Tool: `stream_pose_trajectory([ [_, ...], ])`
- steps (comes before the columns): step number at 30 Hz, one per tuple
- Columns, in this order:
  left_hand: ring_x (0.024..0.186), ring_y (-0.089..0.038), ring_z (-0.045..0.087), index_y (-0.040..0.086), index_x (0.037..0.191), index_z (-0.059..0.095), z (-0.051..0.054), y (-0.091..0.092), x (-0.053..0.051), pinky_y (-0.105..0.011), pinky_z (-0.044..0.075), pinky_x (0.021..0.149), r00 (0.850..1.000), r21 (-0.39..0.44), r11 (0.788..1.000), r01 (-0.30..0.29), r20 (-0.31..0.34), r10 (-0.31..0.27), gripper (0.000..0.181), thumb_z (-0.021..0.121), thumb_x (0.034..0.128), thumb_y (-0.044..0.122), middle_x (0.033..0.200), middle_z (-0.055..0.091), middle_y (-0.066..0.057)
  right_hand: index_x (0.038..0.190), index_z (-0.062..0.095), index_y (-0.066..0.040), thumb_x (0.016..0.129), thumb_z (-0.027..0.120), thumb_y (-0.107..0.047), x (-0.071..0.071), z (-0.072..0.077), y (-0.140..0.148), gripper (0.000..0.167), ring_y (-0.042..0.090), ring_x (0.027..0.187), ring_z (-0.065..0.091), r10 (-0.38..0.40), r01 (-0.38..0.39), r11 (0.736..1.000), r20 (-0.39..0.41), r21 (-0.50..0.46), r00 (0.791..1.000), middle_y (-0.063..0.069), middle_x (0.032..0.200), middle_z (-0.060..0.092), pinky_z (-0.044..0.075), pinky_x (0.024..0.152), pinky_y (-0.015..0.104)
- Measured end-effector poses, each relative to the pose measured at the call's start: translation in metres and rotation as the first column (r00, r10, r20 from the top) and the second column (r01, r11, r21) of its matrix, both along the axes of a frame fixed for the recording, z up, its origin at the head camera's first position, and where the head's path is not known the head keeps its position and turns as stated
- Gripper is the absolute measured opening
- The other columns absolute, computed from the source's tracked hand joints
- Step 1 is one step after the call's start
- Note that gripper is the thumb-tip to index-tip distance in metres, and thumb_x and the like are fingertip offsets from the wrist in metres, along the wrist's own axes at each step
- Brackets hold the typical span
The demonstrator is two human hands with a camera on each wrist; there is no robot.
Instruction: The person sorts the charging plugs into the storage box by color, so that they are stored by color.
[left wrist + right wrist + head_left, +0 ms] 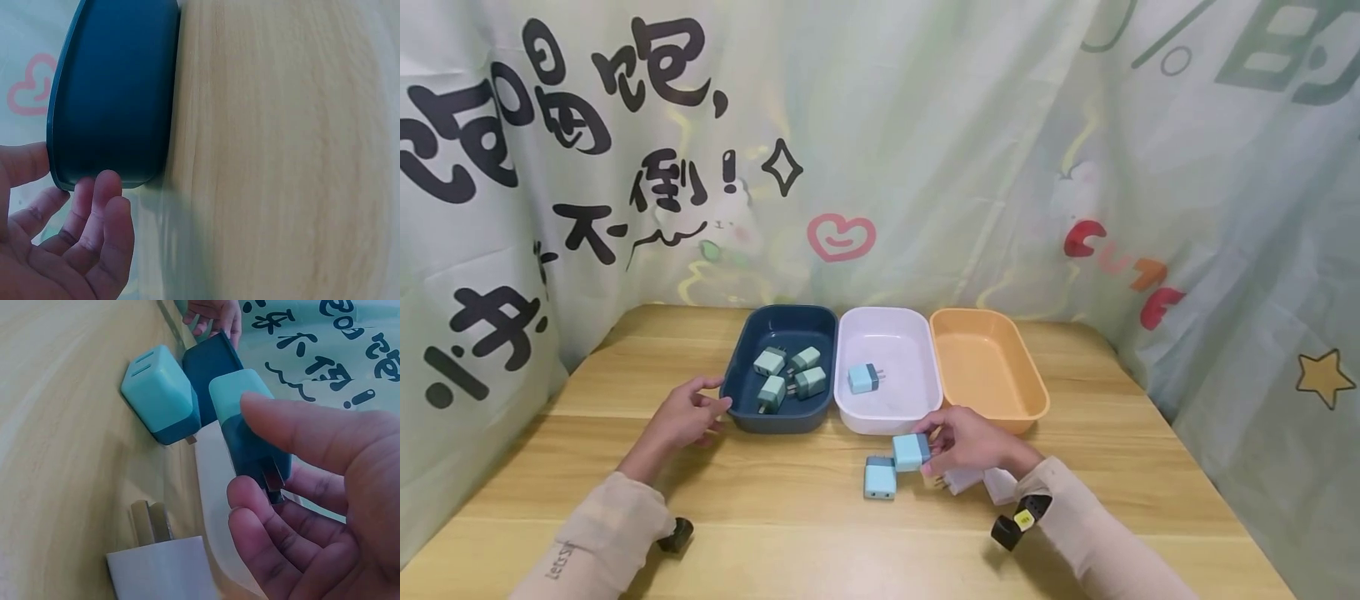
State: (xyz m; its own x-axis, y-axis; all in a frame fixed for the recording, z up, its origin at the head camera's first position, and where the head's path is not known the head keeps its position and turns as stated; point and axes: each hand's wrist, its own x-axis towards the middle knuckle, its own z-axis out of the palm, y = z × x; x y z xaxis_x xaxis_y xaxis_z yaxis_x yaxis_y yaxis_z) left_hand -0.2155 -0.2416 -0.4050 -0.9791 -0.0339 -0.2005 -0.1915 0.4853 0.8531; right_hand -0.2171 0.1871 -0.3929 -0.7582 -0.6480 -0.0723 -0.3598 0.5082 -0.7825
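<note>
My right hand (966,440) pinches a light-blue and dark-blue plug charger (911,452) by its darker end, just above the table in front of the white bin (887,421). In the right wrist view, the metal prongs of this charger (240,419) point toward the palm. A second light-blue charger (880,478) stands on the table beside it. White chargers (962,478) lie partly hidden under the right hand. My left hand (688,414) touches the near left edge of the navy bin (780,423) with loosely bent fingers. Inside that bin lie several pale-green chargers (772,392).
One light-blue charger (863,378) lies in the white bin. An orange bin (992,367) stands to its right, and the three bins form a row near the back of the wooden table (760,517). A printed curtain (925,167) hangs behind and at both sides.
</note>
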Motion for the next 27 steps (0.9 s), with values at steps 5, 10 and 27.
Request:
stream_pose_trajectory([
  [5, 0.089, -0.028, 0.064, 0.004, 0.146, 0.037, 0.001, 0.0, 0.0, -0.038, 0.055, 0.069, 1.0, 0.0, 1.0, 0.004, -0.003, -0.004, 0.056, 0.057, 0.0991, 0.026, 0.111, 0.058, -0.023, 0.114, 0.066, -0.001, 0.076, 0.084, -0.015, 0.0, 0.005, 0.002, 0.044, 0.017, 0.08, 0.06, 0.002, -0.002, 1.0, -0.008, 0.006, 1.0, 0.002, 0.096, 0.06, 0.052, 0.074, 0.028],
  [10, 0.089, -0.028, 0.064, 0.004, 0.146, 0.037, 0.002, -0.001, 0.0, -0.037, 0.055, 0.069, 1.0, -0.003, 1.0, 0.0, 0.0, 0.0, 0.055, 0.057, 0.0991, 0.026, 0.111, 0.058, -0.023, 0.114, 0.066, -0.001, 0.077, 0.083, -0.015, -0.001, 0.011, 0.002, 0.043, 0.019, 0.08, 0.059, 0.008, -0.008, 1.0, 0.026, -0.006, 1.0, 0.003, 0.095, 0.061, 0.051, 0.072, 0.028],
  [27, 0.089, -0.027, 0.065, 0.006, 0.146, 0.037, 0.001, 0.002, 0.0, -0.036, 0.055, 0.069, 0.999, -0.021, 0.999, -0.033, 0.011, 0.033, 0.054, 0.057, 0.0993, 0.024, 0.115, 0.057, -0.023, 0.111, 0.067, -0.006, 0.077, 0.084, -0.021, -0.01, 0.026, -0.001, 0.04, 0.019, 0.08, 0.059, -0.019, 0.019, 1.0, -0.019, 0.019, 1.0, 0.001, 0.094, 0.063, 0.051, 0.075, 0.032],
])
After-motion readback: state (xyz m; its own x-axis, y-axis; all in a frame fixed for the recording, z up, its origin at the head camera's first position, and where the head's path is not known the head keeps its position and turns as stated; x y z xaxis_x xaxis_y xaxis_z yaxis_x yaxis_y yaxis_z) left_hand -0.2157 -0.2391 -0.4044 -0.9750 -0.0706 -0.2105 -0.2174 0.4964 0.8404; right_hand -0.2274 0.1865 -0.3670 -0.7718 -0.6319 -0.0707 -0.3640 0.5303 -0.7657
